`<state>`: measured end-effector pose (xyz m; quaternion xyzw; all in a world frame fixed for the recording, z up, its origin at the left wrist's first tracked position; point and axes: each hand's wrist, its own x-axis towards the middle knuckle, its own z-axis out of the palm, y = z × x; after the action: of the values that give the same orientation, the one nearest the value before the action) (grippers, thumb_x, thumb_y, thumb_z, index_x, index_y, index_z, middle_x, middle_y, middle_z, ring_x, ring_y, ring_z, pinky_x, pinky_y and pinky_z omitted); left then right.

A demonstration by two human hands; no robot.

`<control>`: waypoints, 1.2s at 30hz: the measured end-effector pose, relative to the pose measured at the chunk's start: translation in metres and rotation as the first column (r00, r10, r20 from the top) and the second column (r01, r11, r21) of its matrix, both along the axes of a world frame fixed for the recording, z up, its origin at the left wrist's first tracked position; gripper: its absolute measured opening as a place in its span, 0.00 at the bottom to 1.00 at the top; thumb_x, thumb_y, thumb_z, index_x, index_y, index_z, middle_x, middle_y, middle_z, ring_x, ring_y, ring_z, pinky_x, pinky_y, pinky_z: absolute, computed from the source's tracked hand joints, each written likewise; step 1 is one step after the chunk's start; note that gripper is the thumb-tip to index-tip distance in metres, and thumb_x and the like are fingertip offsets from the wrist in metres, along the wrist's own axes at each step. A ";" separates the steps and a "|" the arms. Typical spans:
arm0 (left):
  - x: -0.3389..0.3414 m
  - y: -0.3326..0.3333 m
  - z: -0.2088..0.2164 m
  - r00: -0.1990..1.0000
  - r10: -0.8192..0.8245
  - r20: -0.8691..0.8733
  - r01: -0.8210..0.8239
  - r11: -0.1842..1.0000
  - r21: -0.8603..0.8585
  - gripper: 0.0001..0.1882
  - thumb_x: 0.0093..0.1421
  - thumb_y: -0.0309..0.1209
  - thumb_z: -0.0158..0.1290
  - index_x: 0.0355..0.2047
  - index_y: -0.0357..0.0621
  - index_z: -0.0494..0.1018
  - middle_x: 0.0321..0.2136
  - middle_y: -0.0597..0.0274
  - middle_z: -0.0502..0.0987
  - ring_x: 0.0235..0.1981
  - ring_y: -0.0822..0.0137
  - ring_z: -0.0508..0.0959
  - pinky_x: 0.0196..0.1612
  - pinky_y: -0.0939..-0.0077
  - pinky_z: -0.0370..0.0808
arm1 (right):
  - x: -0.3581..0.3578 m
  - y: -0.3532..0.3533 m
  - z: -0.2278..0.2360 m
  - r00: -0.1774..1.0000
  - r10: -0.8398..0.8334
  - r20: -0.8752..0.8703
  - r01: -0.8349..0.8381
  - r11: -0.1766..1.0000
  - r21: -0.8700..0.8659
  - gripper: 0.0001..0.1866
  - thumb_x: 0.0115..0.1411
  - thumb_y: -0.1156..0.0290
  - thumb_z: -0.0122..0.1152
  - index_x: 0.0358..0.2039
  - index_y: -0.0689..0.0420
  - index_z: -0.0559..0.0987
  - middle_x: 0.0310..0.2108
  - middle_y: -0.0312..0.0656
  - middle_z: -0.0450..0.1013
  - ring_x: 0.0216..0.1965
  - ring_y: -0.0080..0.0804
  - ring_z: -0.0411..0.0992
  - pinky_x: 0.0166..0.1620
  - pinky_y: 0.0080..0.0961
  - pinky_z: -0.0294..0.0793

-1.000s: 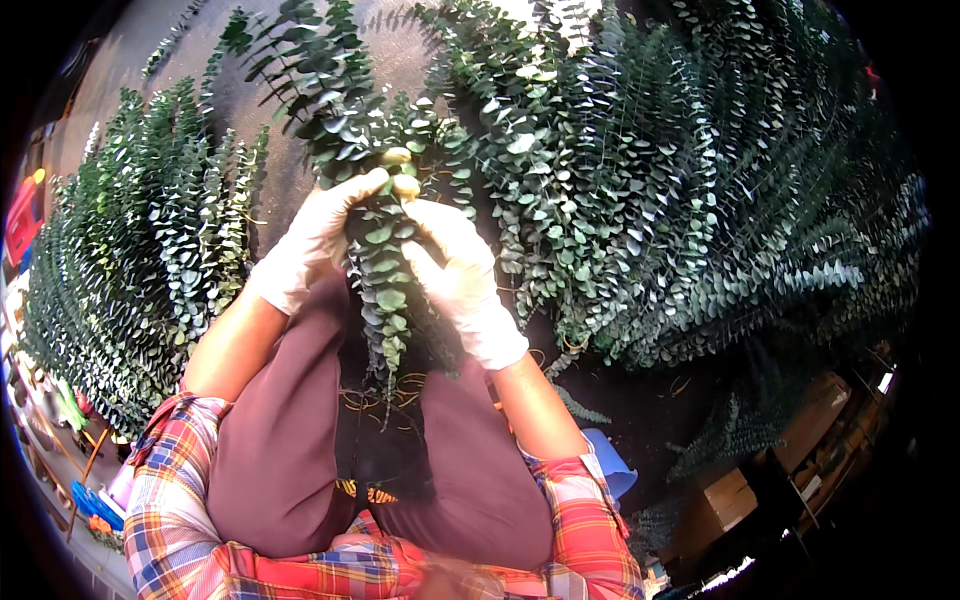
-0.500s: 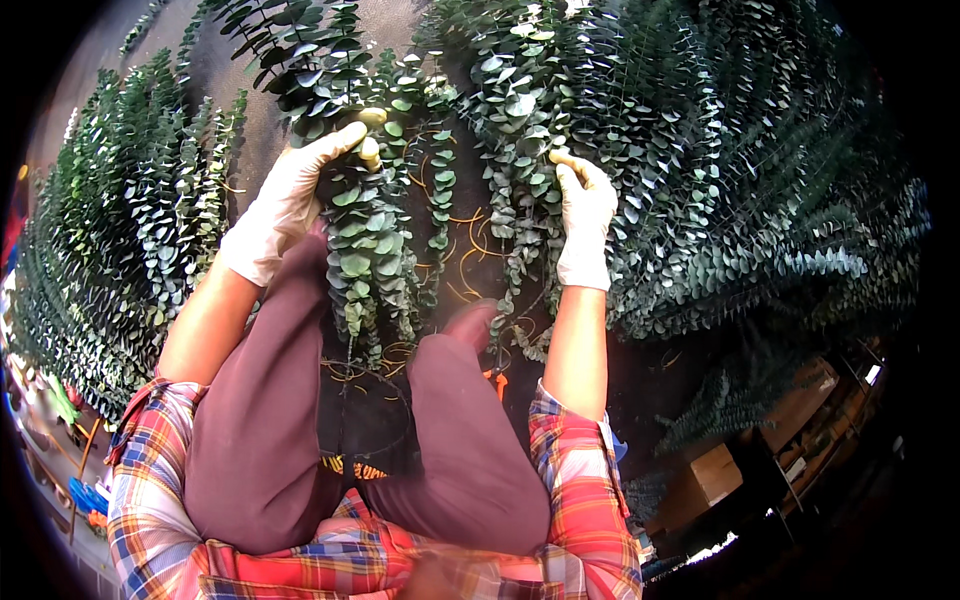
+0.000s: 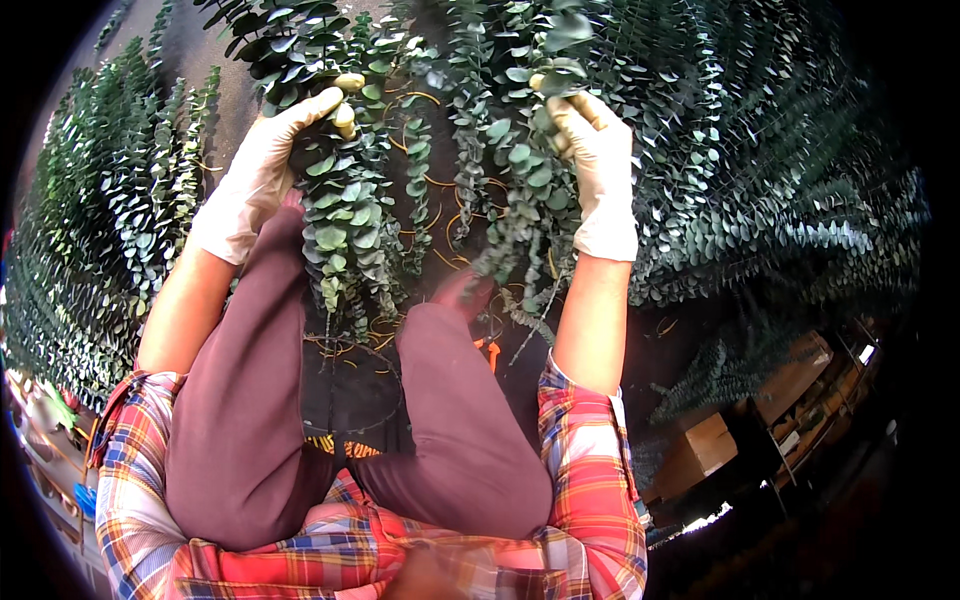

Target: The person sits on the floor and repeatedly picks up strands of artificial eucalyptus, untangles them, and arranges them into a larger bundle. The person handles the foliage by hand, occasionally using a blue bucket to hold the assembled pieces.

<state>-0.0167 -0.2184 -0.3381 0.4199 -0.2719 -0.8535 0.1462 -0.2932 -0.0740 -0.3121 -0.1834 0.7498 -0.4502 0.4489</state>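
Note:
My left hand (image 3: 255,175), in a pale glove, is closed around a bunch of eucalyptus branches (image 3: 345,215), whose round grey-green leaves hang down beside my knee. In its matching glove, my right hand (image 3: 602,170) pinches a eucalyptus stem (image 3: 568,38) among the foliage at upper right. The leaves by those fingertips are partly smeared by motion. Just where the stem runs between the right fingers is hidden by leaves.
Dense eucalyptus (image 3: 750,170) fills the right side, and another mass (image 3: 120,210) stands at the left. Several thin yellow-orange bands or strips (image 3: 440,225) lie on the dark floor between. Cardboard boxes (image 3: 710,445) sit at lower right. My bent legs (image 3: 460,420) take up the middle.
My right hand has moved up and slightly right, and leaves now show above its fingers. My left hand stays closed on its bunch. The whole view has shifted a little.

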 end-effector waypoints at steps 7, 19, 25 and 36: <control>-0.002 0.001 -0.002 1.000 -0.016 0.003 0.016 0.998 -0.053 0.16 0.59 0.32 0.56 0.47 0.40 0.75 0.28 0.66 0.78 0.28 0.76 0.77 0.34 0.84 0.75 | -0.005 -0.021 0.006 0.973 -0.215 0.083 0.230 0.926 -0.298 0.13 0.58 0.73 0.62 0.45 0.58 0.80 0.40 0.36 0.79 0.25 0.12 0.70 0.23 0.07 0.60; 0.006 -0.001 -0.009 0.996 0.076 0.047 -0.078 0.996 0.047 0.16 0.61 0.33 0.54 0.45 0.33 0.71 0.31 0.59 0.78 0.33 0.67 0.78 0.42 0.73 0.75 | 0.011 0.024 -0.047 0.973 0.046 -0.228 -0.066 0.994 -0.083 0.31 0.57 0.67 0.62 0.61 0.52 0.65 0.53 0.49 0.70 0.46 0.32 0.74 0.50 0.25 0.72; 0.006 -0.001 -0.001 0.998 0.024 0.062 -0.027 0.999 0.042 0.20 0.62 0.34 0.53 0.50 0.34 0.70 0.30 0.62 0.78 0.32 0.70 0.78 0.40 0.78 0.75 | 0.024 0.090 -0.036 0.845 0.337 -0.417 -0.261 0.938 0.229 0.28 0.51 0.69 0.67 0.55 0.50 0.74 0.49 0.43 0.75 0.48 0.33 0.72 0.52 0.27 0.70; -0.001 0.004 0.007 0.999 0.003 0.050 -0.002 1.000 -0.026 0.21 0.61 0.33 0.54 0.52 0.35 0.70 0.26 0.66 0.75 0.29 0.74 0.76 0.38 0.79 0.76 | -0.006 0.066 0.003 0.883 -0.457 0.105 0.469 0.862 -0.193 0.17 0.64 0.68 0.55 0.52 0.59 0.74 0.43 0.39 0.76 0.36 0.20 0.74 0.37 0.16 0.72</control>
<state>-0.0181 -0.2142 -0.3315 0.4394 -0.2861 -0.8389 0.1458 -0.2997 -0.0078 -0.3093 -0.0323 0.7064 -0.6273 0.3262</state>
